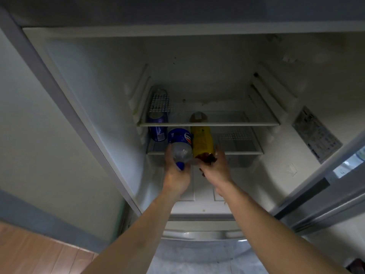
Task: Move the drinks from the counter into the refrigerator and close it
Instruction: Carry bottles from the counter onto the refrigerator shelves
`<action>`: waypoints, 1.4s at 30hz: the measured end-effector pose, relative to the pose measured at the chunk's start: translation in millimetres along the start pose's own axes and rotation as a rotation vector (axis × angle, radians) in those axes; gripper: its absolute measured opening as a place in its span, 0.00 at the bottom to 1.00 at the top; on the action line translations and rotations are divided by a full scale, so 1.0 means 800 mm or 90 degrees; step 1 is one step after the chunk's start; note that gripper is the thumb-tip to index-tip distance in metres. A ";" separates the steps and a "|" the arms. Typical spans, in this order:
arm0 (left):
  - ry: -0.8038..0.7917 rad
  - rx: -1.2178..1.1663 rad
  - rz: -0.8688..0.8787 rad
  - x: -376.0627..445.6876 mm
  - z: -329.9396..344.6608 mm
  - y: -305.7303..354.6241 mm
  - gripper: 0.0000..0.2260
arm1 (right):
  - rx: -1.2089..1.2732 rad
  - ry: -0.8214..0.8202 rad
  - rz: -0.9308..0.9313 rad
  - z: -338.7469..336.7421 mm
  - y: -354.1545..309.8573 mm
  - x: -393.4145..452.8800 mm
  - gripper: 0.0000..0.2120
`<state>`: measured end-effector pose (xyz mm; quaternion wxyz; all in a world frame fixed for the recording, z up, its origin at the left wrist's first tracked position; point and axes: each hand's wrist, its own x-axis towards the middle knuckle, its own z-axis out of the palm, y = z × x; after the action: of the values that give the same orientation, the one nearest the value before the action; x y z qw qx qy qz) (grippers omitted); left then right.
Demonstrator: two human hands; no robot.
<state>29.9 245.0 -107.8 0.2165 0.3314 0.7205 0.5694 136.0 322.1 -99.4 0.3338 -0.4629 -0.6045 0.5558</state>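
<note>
In the centre of the frame, the left hand [176, 176] curls its fingers around a clear plastic bottle with blue label and cap [180, 147]. The right hand [214, 168] grips a yellow-labelled bottle of dark drink [202, 142] just beside it. Both bottles lie on the lower glass shelf [240, 148] of the open white refrigerator [94, 80], near a blue can [157, 131].

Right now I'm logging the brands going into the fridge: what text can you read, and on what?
"PEPSI": on the blue label of the clear bottle in the left hand.
Yellow-labelled bottle in the right hand: print blurred.
Blue can behind: print blurred.
Sticker on the fridge's right wall: too small to read.
</note>
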 end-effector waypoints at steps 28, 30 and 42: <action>-0.182 0.546 0.093 0.077 -0.011 0.011 0.40 | -0.646 -0.037 -0.071 0.010 -0.015 0.101 0.34; -0.163 0.515 0.142 0.049 -0.013 -0.004 0.39 | -0.576 0.041 -0.143 0.014 -0.014 0.082 0.33; -0.210 0.192 0.285 -0.076 -0.025 -0.098 0.23 | -0.331 0.219 -0.248 0.007 0.047 -0.067 0.15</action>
<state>39.8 176.9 -181.8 0.1479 0.5978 0.6614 0.4282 156.8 268.8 -130.9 0.4016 -0.4949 -0.7374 0.2237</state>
